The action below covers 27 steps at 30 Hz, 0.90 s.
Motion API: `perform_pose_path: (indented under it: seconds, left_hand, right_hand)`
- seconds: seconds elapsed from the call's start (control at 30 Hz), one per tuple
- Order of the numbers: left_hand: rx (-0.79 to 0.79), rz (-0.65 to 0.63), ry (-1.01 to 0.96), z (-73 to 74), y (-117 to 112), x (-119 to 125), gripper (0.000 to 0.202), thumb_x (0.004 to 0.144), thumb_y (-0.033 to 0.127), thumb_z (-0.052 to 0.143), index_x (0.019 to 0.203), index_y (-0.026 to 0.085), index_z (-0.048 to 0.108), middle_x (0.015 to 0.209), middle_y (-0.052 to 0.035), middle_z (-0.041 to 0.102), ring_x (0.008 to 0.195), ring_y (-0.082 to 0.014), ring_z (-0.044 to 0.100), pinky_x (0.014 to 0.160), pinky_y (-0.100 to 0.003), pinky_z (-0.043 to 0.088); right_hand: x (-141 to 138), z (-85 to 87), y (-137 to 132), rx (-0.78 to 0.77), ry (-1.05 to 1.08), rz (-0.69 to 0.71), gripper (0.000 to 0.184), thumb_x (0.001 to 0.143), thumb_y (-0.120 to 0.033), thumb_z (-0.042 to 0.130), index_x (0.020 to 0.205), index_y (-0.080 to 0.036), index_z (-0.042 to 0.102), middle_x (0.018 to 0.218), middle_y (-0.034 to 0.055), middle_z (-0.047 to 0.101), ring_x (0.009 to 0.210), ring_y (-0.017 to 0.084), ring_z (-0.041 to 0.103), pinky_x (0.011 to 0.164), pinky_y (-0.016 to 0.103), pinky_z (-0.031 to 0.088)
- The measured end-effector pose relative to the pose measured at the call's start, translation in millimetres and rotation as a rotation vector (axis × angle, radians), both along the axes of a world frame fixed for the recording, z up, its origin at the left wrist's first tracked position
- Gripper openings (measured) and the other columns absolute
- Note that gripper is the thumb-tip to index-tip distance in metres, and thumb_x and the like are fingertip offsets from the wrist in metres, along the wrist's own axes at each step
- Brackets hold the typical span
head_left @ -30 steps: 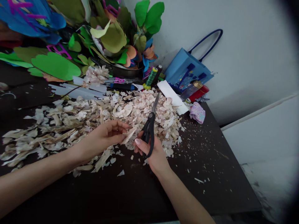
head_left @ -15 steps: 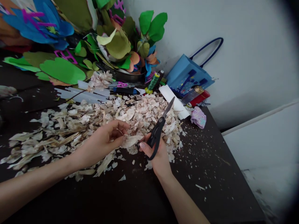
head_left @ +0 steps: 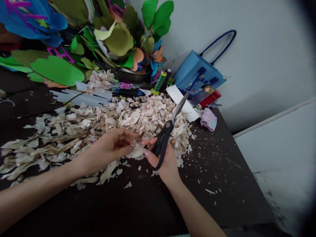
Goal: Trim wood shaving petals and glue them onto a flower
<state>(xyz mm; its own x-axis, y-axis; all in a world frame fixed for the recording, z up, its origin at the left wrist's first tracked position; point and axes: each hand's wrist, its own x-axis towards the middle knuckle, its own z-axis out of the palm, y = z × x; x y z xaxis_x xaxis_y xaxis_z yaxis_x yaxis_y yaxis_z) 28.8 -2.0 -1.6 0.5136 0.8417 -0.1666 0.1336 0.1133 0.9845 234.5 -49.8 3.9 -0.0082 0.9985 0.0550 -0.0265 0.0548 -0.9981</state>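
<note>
Holding: right hand (head_left: 166, 161), fingers (head_left: 150, 141) wrapped around black scissors (head_left: 164, 140)
Touching: left hand (head_left: 107, 151), fingers (head_left: 125, 140) curled narrow at pale shavings (head_left: 137, 152)
Open room: dark tabletop (head_left: 217, 184), rightward

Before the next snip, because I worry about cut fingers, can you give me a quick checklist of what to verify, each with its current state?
Scissor grip: ok. The right hand holds the black-handled scissors by their loops.
Left fingers: ok. The left hand sits beside the scissors, and the blades point up and away from it.
Hold on the scrap: cannot tell. The left fingertips are at the pale flake, but a firm pinch isn't visible.
Blade tip: cannot tell. It points toward the white strip, and contact is unclear.
Footing: ok. The hands work over the dark table, beside the pile of pale shavings.
</note>
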Motion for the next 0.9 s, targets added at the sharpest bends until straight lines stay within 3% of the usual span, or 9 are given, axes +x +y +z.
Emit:
perform_pose_path:
  seconds: [0.17,0.33,0.47,0.63,0.9]
  left_hand:
    - [-0.015,0.006,-0.036,-2.6,-1.4,3.4,0.035,0.086,0.039,0.071,0.113,0.02,0.058,0.094,-0.004,0.068,0.085,-0.0178,0.067,0.074,-0.029,0.052]
    - [-0.038,-0.044,-0.025,0.5,-1.4,5.0,0.031,0.086,0.041,0.072,0.108,0.021,0.062,0.091,-0.0034,0.069,0.084,-0.0181,0.067,0.072,-0.029,0.052]
    - [-0.063,-0.06,-0.024,2.3,-1.1,5.1,0.031,0.086,0.042,0.072,0.108,0.022,0.063,0.091,-0.0032,0.068,0.084,-0.0184,0.066,0.071,-0.029,0.051]
    - [-0.105,-0.06,-0.017,3.4,-1.4,5.1,0.032,0.085,0.044,0.072,0.108,0.022,0.064,0.092,-0.0032,0.068,0.084,-0.0185,0.065,0.071,-0.029,0.05]
    - [-0.258,-0.043,-0.075,4.7,-1.8,7.0,0.035,0.081,0.045,0.075,0.105,0.022,0.066,0.09,-0.0029,0.069,0.082,-0.0188,0.064,0.072,-0.031,0.051]
  right_hand:
    - [-3.7,0.6,-1.5,-0.012,-0.064,-0.027,0.023,0.078,-0.022,0.072,0.094,-0.025,0.055,0.089,0.0024,0.073,0.069,0.016,0.063,0.058,0.027,0.049]
    - [-3.3,-0.3,-1.7,-0.074,-0.103,-0.077,0.024,0.074,-0.024,0.075,0.089,-0.024,0.058,0.075,-0.0022,0.062,0.062,0.014,0.055,0.056,0.025,0.047]
    - [-0.8,-6.9,0.8,-0.163,-0.006,-0.065,0.024,0.074,-0.027,0.077,0.091,-0.023,0.06,0.075,-0.0031,0.061,0.061,0.013,0.055,0.059,0.026,0.047]
    - [-1.8,-14.2,4.2,-0.285,0.179,-0.043,0.03,0.071,-0.031,0.081,0.09,-0.023,0.06,0.069,-0.0055,0.059,0.05,0.011,0.052,0.05,0.025,0.044]
    - [-5.0,-15.3,3.9,-0.321,0.288,-0.067,0.031,0.066,-0.028,0.084,0.088,-0.022,0.063,0.069,-0.0043,0.062,0.05,0.011,0.054,0.044,0.022,0.038]
